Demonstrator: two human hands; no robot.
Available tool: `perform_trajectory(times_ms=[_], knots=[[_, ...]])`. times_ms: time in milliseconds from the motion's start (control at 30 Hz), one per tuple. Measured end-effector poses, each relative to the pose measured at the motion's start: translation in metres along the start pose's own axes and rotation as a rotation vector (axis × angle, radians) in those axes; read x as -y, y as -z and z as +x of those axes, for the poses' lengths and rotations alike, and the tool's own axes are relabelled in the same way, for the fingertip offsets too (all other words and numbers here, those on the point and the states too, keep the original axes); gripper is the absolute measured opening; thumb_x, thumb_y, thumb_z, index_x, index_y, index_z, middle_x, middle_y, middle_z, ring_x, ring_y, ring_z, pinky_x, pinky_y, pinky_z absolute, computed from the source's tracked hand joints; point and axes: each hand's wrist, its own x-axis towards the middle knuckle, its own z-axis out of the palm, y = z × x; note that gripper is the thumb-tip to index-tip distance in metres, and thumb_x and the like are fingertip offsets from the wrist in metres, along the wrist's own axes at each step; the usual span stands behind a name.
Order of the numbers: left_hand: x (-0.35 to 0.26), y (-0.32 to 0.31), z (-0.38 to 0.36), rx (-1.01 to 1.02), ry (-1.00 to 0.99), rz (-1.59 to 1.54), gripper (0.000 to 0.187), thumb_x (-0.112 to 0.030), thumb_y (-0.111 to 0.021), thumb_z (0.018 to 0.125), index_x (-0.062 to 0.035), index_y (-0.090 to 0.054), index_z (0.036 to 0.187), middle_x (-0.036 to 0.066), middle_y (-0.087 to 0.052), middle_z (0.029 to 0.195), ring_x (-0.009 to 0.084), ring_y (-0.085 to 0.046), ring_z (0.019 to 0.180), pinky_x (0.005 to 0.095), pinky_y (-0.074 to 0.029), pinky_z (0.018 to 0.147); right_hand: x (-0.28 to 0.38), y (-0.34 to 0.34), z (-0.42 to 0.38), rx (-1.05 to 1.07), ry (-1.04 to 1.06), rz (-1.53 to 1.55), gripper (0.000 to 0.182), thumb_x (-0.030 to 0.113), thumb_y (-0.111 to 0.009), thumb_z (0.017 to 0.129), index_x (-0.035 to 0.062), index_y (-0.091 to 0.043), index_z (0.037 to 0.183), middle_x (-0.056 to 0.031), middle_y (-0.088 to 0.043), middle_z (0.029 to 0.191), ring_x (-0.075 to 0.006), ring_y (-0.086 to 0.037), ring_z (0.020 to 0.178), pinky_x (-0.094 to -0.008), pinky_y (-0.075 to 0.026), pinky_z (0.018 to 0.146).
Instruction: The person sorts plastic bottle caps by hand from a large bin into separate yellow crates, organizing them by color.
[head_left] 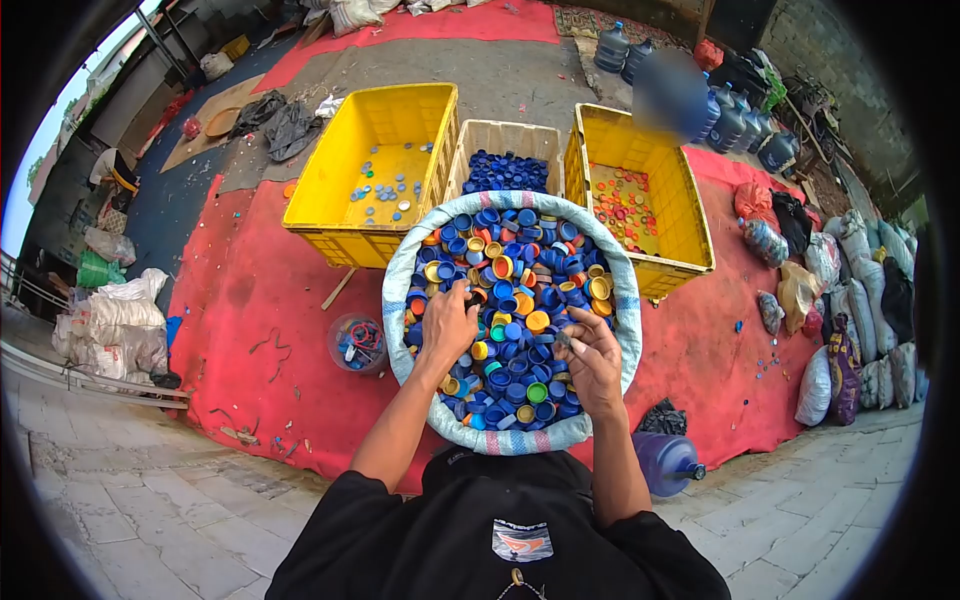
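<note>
**Both hands deep in a sack of bottle caps**

So there's a big open sack (pixel 400 280) dead centre, rolled down at the rim and packed with bottle caps (pixel 520 300), mostly blue with orange, yellow and a few green ones mixed in. The left hand (pixel 447 322) sits palm-down on the pile at about 9 o'clock from the sack's middle, fingers curled into the caps; can't tell if it actually has hold of one. The right hand (pixel 592 362) is at roughly 4 o'clock, fingers loosely bent, thumb and fingertips pinching a small dark cap (pixel 562 340).

Behind the sack, at 12 o'clock, stands a pale crate (pixel 505 138) full of blue caps. At 11 o'clock is a yellow crate (pixel 330 190) with a thin scatter of blue and white caps, and at 1 o'clock another yellow crate (pixel 690 225) with orange and red ones on its bottom.

Everything sits on a red mat (pixel 250 290). A small clear tub (pixel 357 342) stands just left of the sack, and a blue water jug (pixel 665 462) lies on its side at 5 o'clock.
</note>
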Motion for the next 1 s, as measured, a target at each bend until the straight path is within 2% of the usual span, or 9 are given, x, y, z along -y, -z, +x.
perform_trajectory(times_ms=[33, 133, 233, 400, 633, 733, 833, 900, 1000], knots=[[-0.001, -0.001, 0.002, 0.018, -0.030, 0.018, 0.039, -0.006, -0.069, 0.078, 0.0032, -0.055, 0.114, 0.016, -0.068, 0.095, 0.0351, -0.062, 0.088, 0.0447, -0.048, 0.080, 0.000, 0.002, -0.005, 0.023, 0.009, 0.145, 0.046, 0.011, -0.057, 0.084, -0.0004, -0.050, 0.128, -0.0096, -0.060, 0.103, -0.0185, -0.059, 0.088, -0.0312, -0.050, 0.078], [-0.002, -0.004, 0.008, -0.011, -0.069, 0.060, 0.041, -0.007, -0.070, 0.078, 0.0037, -0.055, 0.114, 0.017, -0.067, 0.095, 0.0352, -0.061, 0.087, 0.0441, -0.048, 0.078, -0.002, 0.000, -0.028, -0.246, -0.067, 0.375, 0.038, 0.023, -0.056, 0.084, 0.0020, -0.056, 0.115, -0.0104, -0.060, 0.101, -0.0224, -0.058, 0.089, -0.0341, -0.048, 0.075], [-0.005, -0.005, 0.015, 0.000, -0.097, 0.141, 0.040, -0.009, -0.071, 0.076, 0.0033, -0.054, 0.110, 0.019, -0.067, 0.094, 0.0362, -0.061, 0.085, 0.0439, -0.049, 0.078, -0.009, 0.005, -0.044, -0.304, -0.153, 0.511, 0.033, 0.024, -0.056, 0.084, 0.0028, -0.059, 0.109, -0.0097, -0.059, 0.098, -0.0218, -0.057, 0.087, -0.0346, -0.048, 0.075], [-0.005, -0.009, 0.026, 0.064, -0.082, 0.195, 0.035, -0.004, -0.069, 0.075, 0.0019, -0.055, 0.106, 0.018, -0.067, 0.087, 0.0375, -0.063, 0.082, 0.0463, -0.049, 0.074, -0.017, 0.000, -0.054, -0.332, -0.212, 0.500, 0.022, 0.032, -0.058, 0.087, 0.0104, -0.058, 0.092, -0.0076, -0.058, 0.093, -0.0214, -0.056, 0.084, -0.0361, -0.047, 0.075], [0.004, -0.019, 0.023, 0.027, -0.075, 0.161, 0.031, 0.002, -0.066, 0.073, 0.0012, -0.056, 0.103, 0.018, -0.065, 0.084, 0.0384, -0.063, 0.077, 0.0465, -0.050, 0.071, -0.024, -0.002, -0.050, -0.290, -0.219, 0.372, 0.019, 0.029, -0.058, 0.088, 0.0111, -0.056, 0.087, -0.0065, -0.057, 0.091, -0.0208, -0.054, 0.084, -0.0356, -0.045, 0.075], [0.008, -0.011, 0.019, 0.005, -0.080, -0.006, 0.036, 0.002, -0.067, 0.076, 0.0013, -0.057, 0.110, 0.017, -0.065, 0.092, 0.0321, -0.065, 0.075, 0.0418, -0.051, 0.069, -0.023, -0.009, -0.048, -0.273, -0.219, 0.356, 0.019, 0.028, -0.057, 0.089, 0.0108, -0.053, 0.082, -0.0079, -0.059, 0.090, -0.0210, -0.055, 0.084, -0.0365, -0.045, 0.075], [0.001, 0.011, 0.013, 0.046, 0.171, -0.331, 0.043, 0.001, -0.066, 0.079, 0.0025, -0.054, 0.121, 0.016, -0.065, 0.094, 0.0262, -0.067, 0.077, 0.0376, -0.053, 0.068, -0.024, -0.012, -0.047, -0.257, -0.227, 0.358, 0.025, 0.028, -0.057, 0.091, 0.0109, -0.049, 0.074, -0.0084, -0.059, 0.087, -0.0210, -0.055, 0.083, -0.0365, -0.045, 0.074], [0.004, 0.030, 0.007, 0.125, 0.362, -0.795, 0.038, -0.002, -0.066, 0.083, 0.0001, -0.058, 0.120, 0.008, -0.065, 0.101, 0.0141, -0.063, 0.084, 0.0294, -0.052, 0.070, -0.031, -0.010, -0.046, -0.242, -0.234, 0.337, 0.030, 0.029, -0.058, 0.092, 0.0112, -0.047, 0.070, -0.0087, -0.059, 0.083, -0.0211, -0.055, 0.080, -0.0364, -0.045, 0.072], [0.007, 0.062, -0.012, 0.224, 0.603, -1.442, 0.031, -0.002, -0.056, 0.086, -0.0053, -0.061, 0.117, 0.007, -0.064, 0.099, 0.0118, -0.060, 0.084, 0.0298, -0.052, 0.071, -0.034, -0.014, -0.040, -0.179, -0.291, 0.175, 0.030, 0.030, -0.060, 0.092, 0.0114, -0.047, 0.073, -0.0046, -0.053, 0.074, -0.0168, -0.052, 0.071, -0.0327, -0.044, 0.068]])
